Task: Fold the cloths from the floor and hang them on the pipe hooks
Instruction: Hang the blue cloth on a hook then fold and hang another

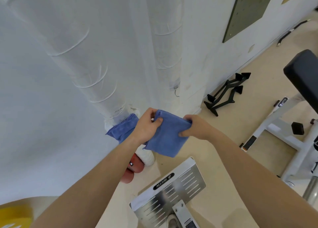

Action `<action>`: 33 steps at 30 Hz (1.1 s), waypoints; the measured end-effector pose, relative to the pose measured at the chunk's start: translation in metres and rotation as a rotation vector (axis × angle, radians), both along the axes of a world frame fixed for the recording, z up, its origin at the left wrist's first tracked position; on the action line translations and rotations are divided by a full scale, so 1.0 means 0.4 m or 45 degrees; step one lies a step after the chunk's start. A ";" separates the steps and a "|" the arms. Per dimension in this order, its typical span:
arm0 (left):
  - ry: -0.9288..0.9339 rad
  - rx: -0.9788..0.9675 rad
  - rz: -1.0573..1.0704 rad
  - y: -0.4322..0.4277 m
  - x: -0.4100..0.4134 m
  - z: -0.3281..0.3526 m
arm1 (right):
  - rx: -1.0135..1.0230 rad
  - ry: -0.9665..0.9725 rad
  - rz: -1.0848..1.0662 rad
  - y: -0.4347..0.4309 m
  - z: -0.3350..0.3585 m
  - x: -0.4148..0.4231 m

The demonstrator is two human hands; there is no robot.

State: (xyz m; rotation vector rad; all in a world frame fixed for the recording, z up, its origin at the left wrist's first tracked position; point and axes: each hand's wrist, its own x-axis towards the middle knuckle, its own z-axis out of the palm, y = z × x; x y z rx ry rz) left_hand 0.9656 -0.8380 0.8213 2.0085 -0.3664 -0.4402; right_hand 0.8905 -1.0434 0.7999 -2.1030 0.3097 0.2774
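I hold a folded blue cloth (166,138) in front of me with both hands. My left hand (148,125) pinches its upper left edge, thumb on top. My right hand (196,127) grips its right edge with curled fingers. A second blue cloth (123,128) hangs to the left, at the base of a thick white wrapped pipe (86,64). I cannot make out the hook that bears it. A thinner white pipe (167,47) rises just behind my hands.
A metal footplate (172,193) of a gym machine lies below my arms. Red and white objects (137,165) sit under the cloth. Black handle attachments (225,93) lie on the beige floor at right, near a black padded bench (304,74).
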 end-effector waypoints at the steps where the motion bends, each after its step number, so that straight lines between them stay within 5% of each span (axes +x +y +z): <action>1: 0.000 0.017 0.094 -0.020 0.016 -0.016 | 0.146 0.016 -0.097 -0.023 -0.012 0.011; 4: -0.001 0.101 0.349 -0.096 0.058 -0.065 | 0.624 -0.013 -0.399 -0.068 -0.046 0.056; 6: 0.027 0.124 0.441 -0.156 0.085 -0.099 | 0.702 -0.082 -0.565 -0.089 -0.073 0.109; 14: 0.001 -0.215 0.615 -0.331 0.265 -0.232 | 0.273 -0.431 -0.640 -0.210 -0.154 0.395; 19: -0.100 -0.279 0.680 -0.333 0.338 -0.329 | 0.286 -0.428 -0.495 -0.255 -0.224 0.479; 25: 0.124 -0.131 0.651 -0.303 0.364 -0.426 | 0.195 -0.283 -0.492 -0.272 -0.338 0.487; 29: 0.455 -0.320 0.655 -0.292 0.376 -0.418 | 0.233 -0.246 -0.661 -0.256 -0.322 0.478; 33: 0.193 -0.222 0.707 -0.286 0.361 -0.364 | 0.035 -0.394 -0.597 -0.244 -0.264 0.456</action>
